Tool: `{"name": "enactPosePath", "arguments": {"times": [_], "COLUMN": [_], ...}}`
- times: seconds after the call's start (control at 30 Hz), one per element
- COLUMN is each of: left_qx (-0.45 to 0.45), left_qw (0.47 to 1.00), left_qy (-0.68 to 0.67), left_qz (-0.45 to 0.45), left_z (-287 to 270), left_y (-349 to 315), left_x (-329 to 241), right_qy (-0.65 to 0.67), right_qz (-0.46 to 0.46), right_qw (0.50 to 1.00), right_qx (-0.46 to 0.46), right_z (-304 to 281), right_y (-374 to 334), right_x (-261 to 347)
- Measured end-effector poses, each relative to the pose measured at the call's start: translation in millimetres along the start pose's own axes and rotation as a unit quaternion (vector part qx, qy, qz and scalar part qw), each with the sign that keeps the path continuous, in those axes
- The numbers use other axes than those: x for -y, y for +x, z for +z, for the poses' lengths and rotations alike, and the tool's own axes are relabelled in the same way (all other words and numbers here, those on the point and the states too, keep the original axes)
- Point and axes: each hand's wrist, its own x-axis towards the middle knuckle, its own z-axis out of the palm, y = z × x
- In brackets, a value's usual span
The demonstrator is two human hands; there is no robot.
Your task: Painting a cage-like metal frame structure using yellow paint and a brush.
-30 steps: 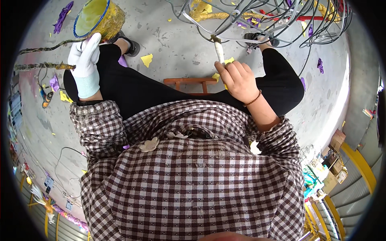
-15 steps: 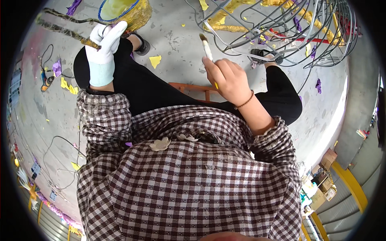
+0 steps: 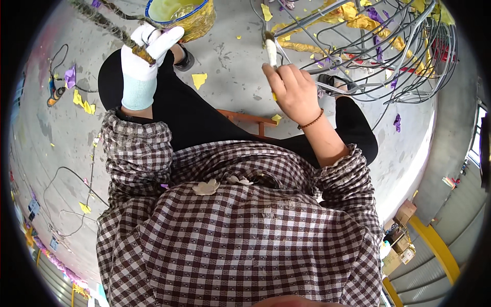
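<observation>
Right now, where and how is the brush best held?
Pinch the brush by its pale handle, below the dark bristles, coming from the near right side, as the right hand does. That looks best: the handle is slim, and the bristles point away from the body, which leaves the near end free to grip.

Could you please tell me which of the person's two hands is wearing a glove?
The left hand, beside the blue-rimmed yellow bucket: it wears a white glove with a pale cuff. The right hand, holding the paintbrush, is bare.
</observation>
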Motion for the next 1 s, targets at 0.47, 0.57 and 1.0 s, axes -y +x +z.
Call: {"name": "enactPosePath", "arguments": {"times": [0.47, 0.57, 1.0], "left_qx": [0.036, 0.029, -0.064], "left_qw": [0.969, 0.971, 0.991], "left_qy": [0.214, 0.227, -0.048], "left_qz": [0.115, 0.064, -0.107], "left_z": [-7, -2, 27], "left_y": [-1, 4, 2], "left_x": [1, 0, -22], "right_qy": [0.015, 0.078, 0.621], "right_qz": [0.01, -0.011, 0.732], "right_qw": [1.0, 0.995, 0.197], "right_qx": [-0.002, -0.056, -0.198], "right_z": [-2, -11, 35], "right_y": [-5, -13, -199], "right_x": [13, 13, 3]}}
